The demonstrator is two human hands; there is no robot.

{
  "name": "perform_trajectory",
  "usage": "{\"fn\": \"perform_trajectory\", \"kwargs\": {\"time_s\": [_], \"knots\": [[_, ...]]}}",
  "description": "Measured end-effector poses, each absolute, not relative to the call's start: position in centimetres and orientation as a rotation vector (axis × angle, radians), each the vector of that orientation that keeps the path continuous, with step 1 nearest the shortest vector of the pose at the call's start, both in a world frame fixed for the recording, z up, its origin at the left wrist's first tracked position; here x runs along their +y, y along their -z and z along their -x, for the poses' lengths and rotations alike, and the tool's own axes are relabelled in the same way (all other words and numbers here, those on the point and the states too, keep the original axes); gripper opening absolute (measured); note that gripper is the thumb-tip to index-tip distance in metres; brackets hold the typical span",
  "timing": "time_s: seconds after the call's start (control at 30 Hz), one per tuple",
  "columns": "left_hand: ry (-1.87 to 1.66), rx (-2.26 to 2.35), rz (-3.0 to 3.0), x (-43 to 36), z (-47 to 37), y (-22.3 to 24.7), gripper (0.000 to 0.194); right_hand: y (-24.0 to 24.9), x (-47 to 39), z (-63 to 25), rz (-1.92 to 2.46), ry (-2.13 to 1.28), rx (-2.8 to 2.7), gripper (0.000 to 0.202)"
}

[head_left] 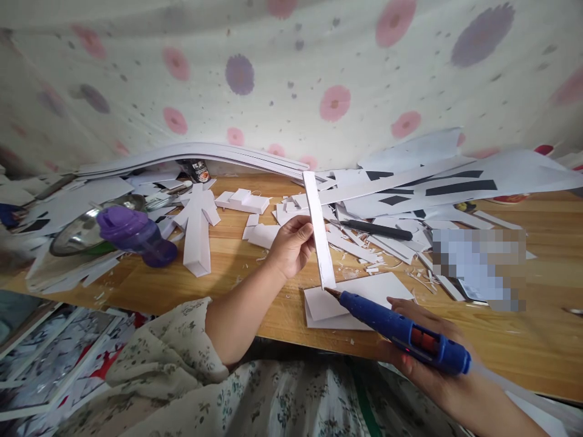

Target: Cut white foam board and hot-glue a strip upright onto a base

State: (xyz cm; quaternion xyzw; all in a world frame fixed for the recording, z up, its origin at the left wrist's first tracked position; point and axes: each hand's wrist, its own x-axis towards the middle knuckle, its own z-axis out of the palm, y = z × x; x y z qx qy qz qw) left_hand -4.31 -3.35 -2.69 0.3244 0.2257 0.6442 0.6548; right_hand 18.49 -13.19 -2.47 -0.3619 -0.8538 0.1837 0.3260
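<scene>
My left hand [294, 246] pinches a long narrow white foam board strip [317, 224], held upright above the table. In my right hand [423, 346] lies a blue hot glue gun [405, 334], its fingers wrapped around the body. The nozzle tip touches or nearly touches the strip's lower end. A thin line runs along the strip's edge near that end. Below, a folded white board piece [355, 300] rests on the table by the front edge.
A purple bottle [136, 233] leans over a metal bowl [75, 233] at left, beside a white board construction [197, 237]. A black-handled knife [376, 229] lies among paper scraps [359, 246]. A pixelated phone-like object [476, 267] is at right on the wooden table [542, 273].
</scene>
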Motion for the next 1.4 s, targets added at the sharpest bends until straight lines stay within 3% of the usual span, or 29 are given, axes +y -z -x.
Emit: {"fn": "perform_trajectory", "kwargs": {"time_s": [1.4], "knots": [[-1.46,0.529,-0.767,-3.47,4.52,2.48,0.036,1.53,-13.34,-17.73,0.95,-0.502,-2.196,0.017]]}}
